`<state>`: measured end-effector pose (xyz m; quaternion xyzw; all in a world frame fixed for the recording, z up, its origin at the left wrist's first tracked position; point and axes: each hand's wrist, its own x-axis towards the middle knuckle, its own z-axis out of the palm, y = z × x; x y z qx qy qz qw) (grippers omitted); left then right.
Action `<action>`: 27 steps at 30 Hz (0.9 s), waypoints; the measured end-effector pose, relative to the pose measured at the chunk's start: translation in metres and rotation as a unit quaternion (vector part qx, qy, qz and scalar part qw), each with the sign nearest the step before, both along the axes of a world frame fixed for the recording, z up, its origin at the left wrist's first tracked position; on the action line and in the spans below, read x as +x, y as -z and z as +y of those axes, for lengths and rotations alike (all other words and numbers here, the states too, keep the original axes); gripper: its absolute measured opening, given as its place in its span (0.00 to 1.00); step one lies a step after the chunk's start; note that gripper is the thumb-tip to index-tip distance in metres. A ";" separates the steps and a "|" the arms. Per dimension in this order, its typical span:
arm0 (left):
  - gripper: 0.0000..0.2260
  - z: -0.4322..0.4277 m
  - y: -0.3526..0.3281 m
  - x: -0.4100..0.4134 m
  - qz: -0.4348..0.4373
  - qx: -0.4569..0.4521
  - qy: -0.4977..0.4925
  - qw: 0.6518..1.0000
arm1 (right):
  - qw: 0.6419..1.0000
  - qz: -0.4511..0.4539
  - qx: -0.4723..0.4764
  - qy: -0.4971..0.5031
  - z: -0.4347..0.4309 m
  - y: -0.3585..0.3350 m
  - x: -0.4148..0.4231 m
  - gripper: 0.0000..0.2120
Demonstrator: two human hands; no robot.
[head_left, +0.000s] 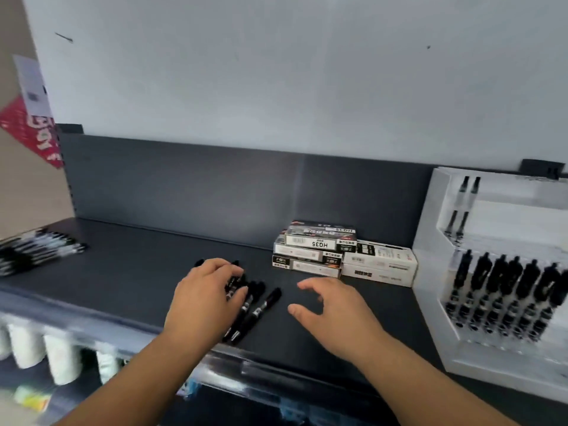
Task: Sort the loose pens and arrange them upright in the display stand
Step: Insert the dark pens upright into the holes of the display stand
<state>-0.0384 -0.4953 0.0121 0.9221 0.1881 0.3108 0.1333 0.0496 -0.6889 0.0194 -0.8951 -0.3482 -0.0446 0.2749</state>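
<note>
Black pens (259, 309) lie by the shelf's (132, 272) front edge; my left grip (209, 293) curls round some, my right grip (333, 307) hangs open just beside.

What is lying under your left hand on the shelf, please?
Black pens lie on the dark shelf under the left hand; several stick out. How many it covers cannot be seen.
</note>
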 end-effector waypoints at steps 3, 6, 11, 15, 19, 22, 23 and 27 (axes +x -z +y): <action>0.14 0.041 0.008 -0.009 0.023 -0.022 -0.012 0.999 | 0.999 0.032 -0.018 0.011 0.038 0.017 -0.001 0.21; 0.13 0.068 0.016 -0.011 0.062 -0.060 -0.002 0.996 | 0.998 0.048 -0.032 0.023 0.066 0.027 -0.003 0.19; 0.15 0.093 0.023 -0.005 0.106 -0.108 0.038 0.988 | 0.996 0.060 -0.054 0.035 0.097 0.032 -0.012 0.15; 0.16 0.103 0.027 0.001 0.116 -0.134 0.067 0.982 | 0.994 0.045 -0.069 0.066 0.105 0.028 -0.016 0.12; 0.15 0.105 0.028 0.010 0.100 -0.163 0.085 0.978 | 0.992 0.055 -0.075 0.088 0.110 0.026 -0.019 0.17; 0.15 0.107 0.028 0.014 0.095 -0.185 0.090 0.974 | 0.990 0.072 -0.071 0.098 0.113 0.023 -0.020 0.24; 0.16 0.108 0.029 0.015 0.090 -0.190 0.090 0.973 | 0.990 0.077 -0.069 0.100 0.114 0.022 -0.019 0.25; 0.22 0.117 0.030 0.017 0.071 -0.210 0.065 0.973 | 0.985 0.107 -0.067 0.116 0.118 0.016 -0.018 0.31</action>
